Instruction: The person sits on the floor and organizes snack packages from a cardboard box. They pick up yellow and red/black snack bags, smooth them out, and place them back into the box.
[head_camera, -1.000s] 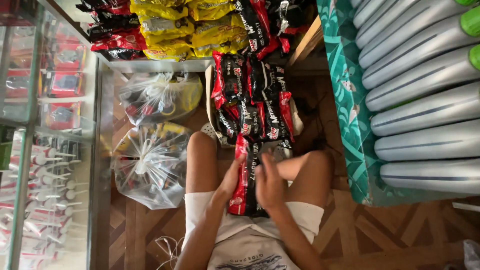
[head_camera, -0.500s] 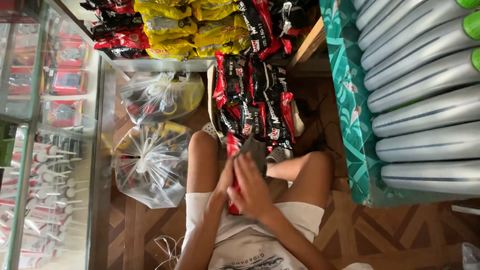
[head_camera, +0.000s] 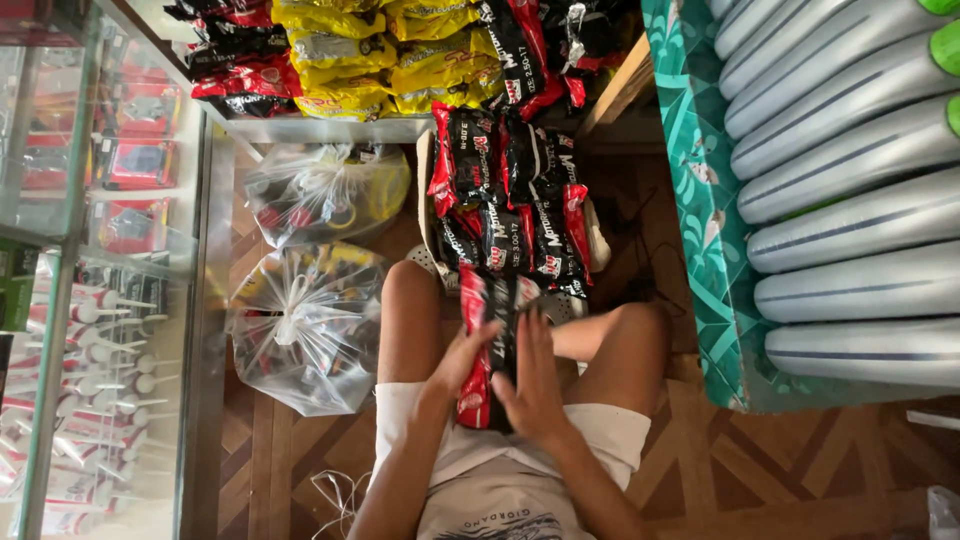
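Head view, looking straight down at a seated person's lap over a wooden parquet floor (head_camera: 800, 470).

I see both hands on a strip of red-and-black foil sachets (head_camera: 488, 345) that lies lengthwise between the bare knees, its lower end over the white shorts (head_camera: 610, 435). The left hand (head_camera: 462, 358) grips the strip's left edge, fingers curled round it. The right hand (head_camera: 535, 385) lies flat on the strip's face, fingers spread and pointing away from the body; I cannot tell whether the thumb hooks under the edge.

Just beyond the knees, a heap of the same red-and-black sachet strips (head_camera: 510, 205) rests on a pale tray-like holder (head_camera: 428, 200); the upper end of the held strip reaches almost to that heap.

To the person's left on the floor: two knotted clear plastic bags, the nearer bag (head_camera: 305, 325) touching the left leg, the farther bag (head_camera: 325, 190) showing yellow contents.

Top of view: a shelf edge piled with yellow snack packets (head_camera: 395, 50) and more red-and-black ones.

Far left: a glass display cabinet (head_camera: 90, 250) with small goods behind the panes.

Right: a teal patterned box (head_camera: 705, 230) holding a row of silver-grey bottles with green caps (head_camera: 850, 200).

A thin white cable (head_camera: 335, 490) lies on the floor near the left hip.
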